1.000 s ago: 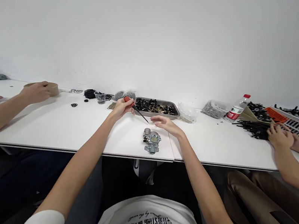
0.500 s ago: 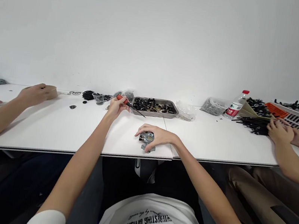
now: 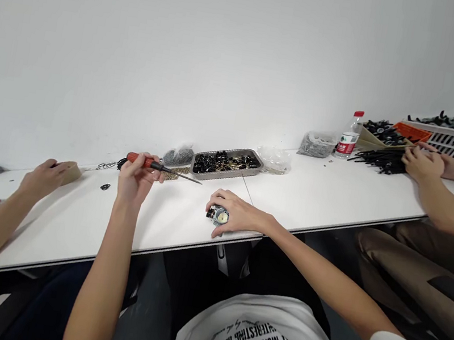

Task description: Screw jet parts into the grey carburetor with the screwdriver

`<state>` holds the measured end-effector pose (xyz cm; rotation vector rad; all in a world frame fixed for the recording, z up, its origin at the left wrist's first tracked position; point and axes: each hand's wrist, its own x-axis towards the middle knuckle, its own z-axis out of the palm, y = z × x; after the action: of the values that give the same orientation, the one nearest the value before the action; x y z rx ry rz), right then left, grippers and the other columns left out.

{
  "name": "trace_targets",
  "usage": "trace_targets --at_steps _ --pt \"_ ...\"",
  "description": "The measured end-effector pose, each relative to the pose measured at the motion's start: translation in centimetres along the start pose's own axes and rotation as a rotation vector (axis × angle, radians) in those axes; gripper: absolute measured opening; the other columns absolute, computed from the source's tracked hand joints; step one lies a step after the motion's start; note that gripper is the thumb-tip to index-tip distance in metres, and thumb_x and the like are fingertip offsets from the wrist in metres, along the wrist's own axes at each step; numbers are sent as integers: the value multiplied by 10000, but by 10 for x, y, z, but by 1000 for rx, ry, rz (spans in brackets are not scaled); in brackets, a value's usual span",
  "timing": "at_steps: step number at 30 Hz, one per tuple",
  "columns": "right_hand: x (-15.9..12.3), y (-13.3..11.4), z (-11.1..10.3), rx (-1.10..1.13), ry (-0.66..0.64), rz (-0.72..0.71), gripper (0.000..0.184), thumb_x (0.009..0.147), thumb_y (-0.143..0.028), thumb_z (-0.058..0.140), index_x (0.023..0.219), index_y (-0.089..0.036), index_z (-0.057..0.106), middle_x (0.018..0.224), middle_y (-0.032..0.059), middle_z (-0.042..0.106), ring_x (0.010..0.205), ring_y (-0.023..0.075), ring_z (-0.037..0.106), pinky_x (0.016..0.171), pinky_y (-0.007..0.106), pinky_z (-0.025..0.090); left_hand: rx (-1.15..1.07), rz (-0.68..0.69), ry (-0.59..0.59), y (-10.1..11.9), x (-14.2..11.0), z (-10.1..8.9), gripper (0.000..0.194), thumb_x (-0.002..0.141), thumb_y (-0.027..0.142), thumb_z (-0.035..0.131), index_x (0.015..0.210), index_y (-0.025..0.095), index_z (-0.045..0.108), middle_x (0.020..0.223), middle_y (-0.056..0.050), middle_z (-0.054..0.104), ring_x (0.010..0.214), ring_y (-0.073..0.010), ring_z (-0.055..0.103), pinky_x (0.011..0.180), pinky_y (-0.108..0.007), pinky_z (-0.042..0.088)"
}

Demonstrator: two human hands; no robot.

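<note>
My left hand (image 3: 137, 179) is raised over the table, its fingers closed round the red and black handle of a screwdriver (image 3: 146, 162). The thin dark shaft points right, toward the middle of the table. Near the front edge, my right hand (image 3: 239, 213) grips a small silver metal carburetor (image 3: 221, 216) with a round opening and a black knob-like part on its left side. Thumb and fingers curve round its sides, hiding much of it. Behind the hands stands a metal tray (image 3: 225, 178) of small black and brass-coloured parts.
Clear plastic bags (image 3: 274, 161) lie beside the tray. A water bottle (image 3: 348, 135) stands back right, near black tubes (image 3: 379, 158) under a co-worker's hands (image 3: 424, 161). At left, another person's hand (image 3: 42, 181) touches a tape roll (image 3: 71, 174). A small dark part (image 3: 105, 187) lies nearby.
My left hand has moved left with the screwdriver, away from the tray. My right hand stays on the carburetor, now turned slightly. The camera view has tilted.
</note>
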<state>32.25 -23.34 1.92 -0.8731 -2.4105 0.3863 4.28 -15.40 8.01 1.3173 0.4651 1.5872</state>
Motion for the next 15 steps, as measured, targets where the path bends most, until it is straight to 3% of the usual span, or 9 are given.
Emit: trace_targets --at_steps 6,15 --pt "-5 -5 4 -145 32 -37 561 702 -481 840 1143 -213 619 1233 88 510 1080 245 506 992 402 449 104 9 -175 32 -33 25 215 787 374 726 808 171 660 814 -45 655 436 -104 537 386 -293 506" --pt "-7 -8 6 -214 42 -36 596 703 -510 833 1162 -202 611 1228 100 517 1063 251 503 966 403 451 202 20 -381 35 -52 58 144 837 281 677 843 138 663 830 -65 643 467 -133 588 407 -342 553"
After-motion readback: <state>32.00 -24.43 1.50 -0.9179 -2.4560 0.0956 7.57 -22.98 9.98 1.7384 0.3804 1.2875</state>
